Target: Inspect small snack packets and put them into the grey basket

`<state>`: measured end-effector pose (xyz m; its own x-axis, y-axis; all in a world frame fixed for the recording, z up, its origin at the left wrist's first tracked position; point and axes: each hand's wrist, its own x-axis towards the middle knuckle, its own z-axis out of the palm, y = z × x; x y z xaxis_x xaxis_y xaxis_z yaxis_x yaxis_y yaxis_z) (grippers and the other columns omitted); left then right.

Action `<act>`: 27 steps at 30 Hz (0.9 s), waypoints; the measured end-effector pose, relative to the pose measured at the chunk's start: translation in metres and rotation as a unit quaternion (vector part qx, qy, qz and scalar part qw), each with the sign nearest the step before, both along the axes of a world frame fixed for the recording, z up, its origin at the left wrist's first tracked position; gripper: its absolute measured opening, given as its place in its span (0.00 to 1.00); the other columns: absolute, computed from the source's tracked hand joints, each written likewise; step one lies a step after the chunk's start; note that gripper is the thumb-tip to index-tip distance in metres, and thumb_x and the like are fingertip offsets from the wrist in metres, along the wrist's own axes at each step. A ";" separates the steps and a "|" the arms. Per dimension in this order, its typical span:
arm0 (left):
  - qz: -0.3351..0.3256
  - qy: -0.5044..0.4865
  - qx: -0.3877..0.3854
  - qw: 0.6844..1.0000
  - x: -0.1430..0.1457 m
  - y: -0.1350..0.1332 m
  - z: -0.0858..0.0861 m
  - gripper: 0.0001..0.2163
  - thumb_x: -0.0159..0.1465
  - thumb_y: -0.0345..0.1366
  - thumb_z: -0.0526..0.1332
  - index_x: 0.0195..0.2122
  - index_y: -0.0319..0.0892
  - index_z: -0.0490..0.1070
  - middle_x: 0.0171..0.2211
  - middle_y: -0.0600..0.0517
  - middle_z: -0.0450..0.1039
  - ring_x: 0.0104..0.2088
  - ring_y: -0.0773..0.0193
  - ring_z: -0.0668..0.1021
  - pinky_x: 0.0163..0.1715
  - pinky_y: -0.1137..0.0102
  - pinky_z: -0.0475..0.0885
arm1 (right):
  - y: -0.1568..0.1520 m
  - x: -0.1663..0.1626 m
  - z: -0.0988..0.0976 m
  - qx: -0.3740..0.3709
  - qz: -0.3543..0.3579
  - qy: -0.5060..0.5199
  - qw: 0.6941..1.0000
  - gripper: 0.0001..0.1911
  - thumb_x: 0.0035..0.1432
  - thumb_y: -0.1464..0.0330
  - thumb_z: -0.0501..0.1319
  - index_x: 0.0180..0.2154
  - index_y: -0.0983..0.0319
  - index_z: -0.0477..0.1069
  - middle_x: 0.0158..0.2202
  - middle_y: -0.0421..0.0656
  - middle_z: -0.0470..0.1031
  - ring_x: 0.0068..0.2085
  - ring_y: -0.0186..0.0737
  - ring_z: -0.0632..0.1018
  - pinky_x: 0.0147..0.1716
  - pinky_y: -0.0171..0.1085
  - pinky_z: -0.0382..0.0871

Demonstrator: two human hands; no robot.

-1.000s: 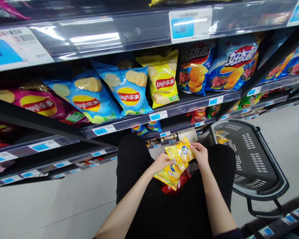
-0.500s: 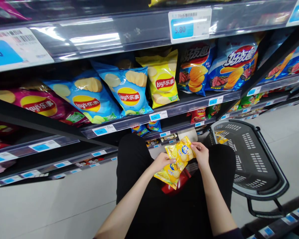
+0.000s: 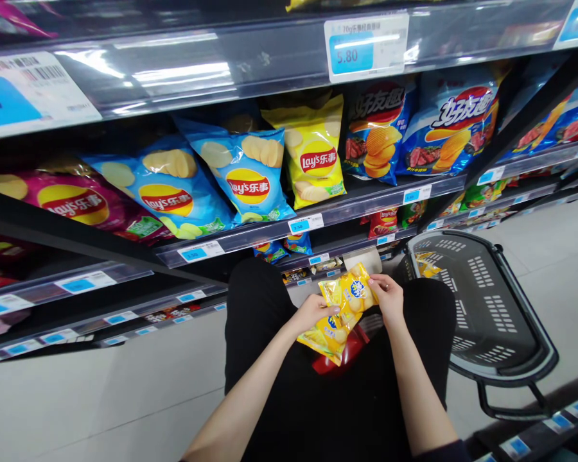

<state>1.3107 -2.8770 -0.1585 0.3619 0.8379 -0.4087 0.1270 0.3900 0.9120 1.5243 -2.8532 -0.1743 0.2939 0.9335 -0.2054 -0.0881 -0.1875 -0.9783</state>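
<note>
Over my lap in black trousers, both hands hold small yellow snack packets (image 3: 347, 303). My left hand (image 3: 313, 313) is closed on the left edge of the packets. My right hand (image 3: 388, 296) pinches the top right corner of the upper yellow packet. A second yellow packet (image 3: 325, 338) lies just under the first, and a red packet (image 3: 347, 354) shows beneath both.
A dark plastic shopping basket (image 3: 481, 308) stands on the floor at my right, with a yellow packet (image 3: 426, 266) inside. Shelves in front carry blue (image 3: 243, 173), yellow (image 3: 315, 151) and pink (image 3: 72, 199) crisp bags, with price tags (image 3: 366, 48) along the rails. Pale floor tiles lie left and right.
The upper yellow packet has shifted slightly in my fingers; my hands and the view have hardly moved.
</note>
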 end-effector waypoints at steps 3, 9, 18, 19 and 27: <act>-0.003 0.000 0.004 1.000 0.000 0.001 0.001 0.20 0.47 0.50 0.69 0.27 0.34 0.81 0.28 0.46 0.81 0.29 0.57 0.78 0.32 0.68 0.71 | 0.000 0.000 -0.001 0.000 0.001 0.003 1.000 0.13 0.40 0.60 0.69 0.28 0.62 0.76 0.23 0.42 0.78 0.25 0.40 0.77 0.24 0.35 0.70; -0.004 0.002 0.010 1.000 0.001 0.001 0.003 0.19 0.48 0.50 0.69 0.26 0.34 0.81 0.28 0.46 0.81 0.29 0.58 0.78 0.32 0.68 0.71 | 0.000 0.000 -0.001 -0.003 0.001 0.008 1.000 0.13 0.40 0.61 0.69 0.28 0.62 0.76 0.23 0.42 0.78 0.26 0.40 0.78 0.25 0.36 0.70; -0.007 0.014 0.010 1.000 -0.001 0.001 0.003 0.21 0.47 0.51 0.69 0.25 0.34 0.81 0.27 0.46 0.81 0.28 0.58 0.78 0.31 0.68 0.71 | 0.001 0.000 -0.002 -0.004 0.002 0.012 1.000 0.13 0.40 0.61 0.69 0.28 0.62 0.76 0.23 0.42 0.78 0.25 0.39 0.77 0.25 0.35 0.70; -0.006 0.016 0.010 1.000 -0.001 0.002 0.003 0.21 0.47 0.51 0.69 0.25 0.34 0.81 0.27 0.46 0.81 0.28 0.58 0.78 0.31 0.69 0.71 | 0.001 0.000 -0.003 -0.004 0.003 0.012 1.000 0.13 0.40 0.61 0.69 0.28 0.62 0.76 0.23 0.42 0.78 0.25 0.39 0.77 0.25 0.35 0.69; -0.003 0.022 0.013 1.000 -0.001 0.002 0.003 0.20 0.47 0.51 0.68 0.25 0.34 0.80 0.26 0.47 0.81 0.27 0.59 0.77 0.30 0.69 0.70 | 0.001 0.001 -0.006 -0.004 0.008 0.008 1.000 0.13 0.41 0.61 0.69 0.28 0.62 0.77 0.23 0.42 0.78 0.25 0.40 0.77 0.25 0.35 0.69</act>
